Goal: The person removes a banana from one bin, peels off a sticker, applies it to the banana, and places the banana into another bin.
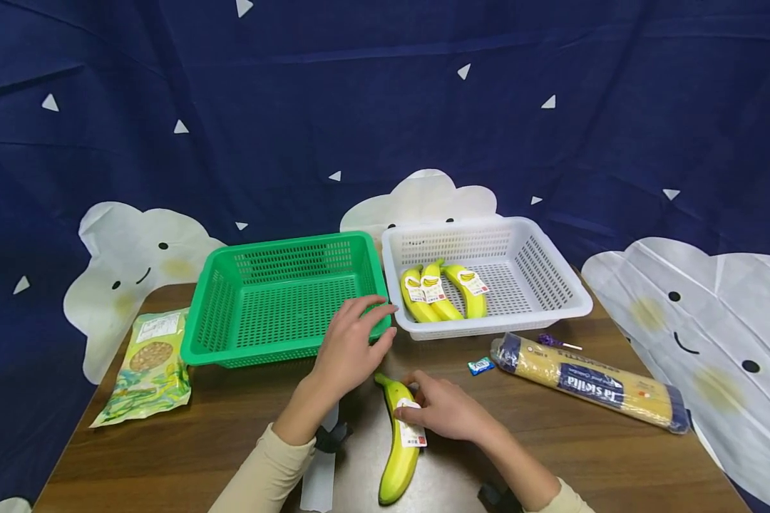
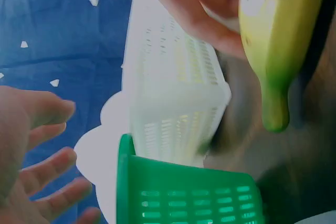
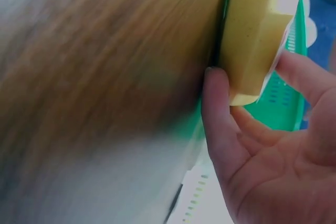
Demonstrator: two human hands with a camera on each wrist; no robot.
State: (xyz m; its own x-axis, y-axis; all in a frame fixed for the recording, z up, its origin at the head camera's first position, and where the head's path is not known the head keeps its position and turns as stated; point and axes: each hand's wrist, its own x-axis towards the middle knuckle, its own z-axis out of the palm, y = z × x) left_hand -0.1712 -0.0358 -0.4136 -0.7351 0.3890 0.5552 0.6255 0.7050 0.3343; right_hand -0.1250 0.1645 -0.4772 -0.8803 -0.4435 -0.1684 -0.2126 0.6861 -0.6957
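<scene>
A single yellow banana (image 1: 398,467) with a white label lies on the table in front of me, its green stem pointing away. My right hand (image 1: 448,408) grips it from the right, thumb over the label and fingers at its far side, as the right wrist view also shows. My left hand (image 1: 349,347) hovers between that banana and the green basket (image 1: 244,353), fingers relaxed and spread, holding nothing. In the left wrist view, the banana's stem (image 2: 275,111) hangs close over the table. Three more labelled bananas (image 1: 441,296) lie in the left part of the white basket (image 1: 500,327).
On the right lie a long spaghetti pack (image 1: 590,381), a small blue wrapped sweet (image 1: 481,365) and a purple lollipop (image 1: 550,340). A green and yellow food bag (image 1: 150,370) lies left of the green basket. Behind the table hangs a dark blue cloth (image 1: 385,107).
</scene>
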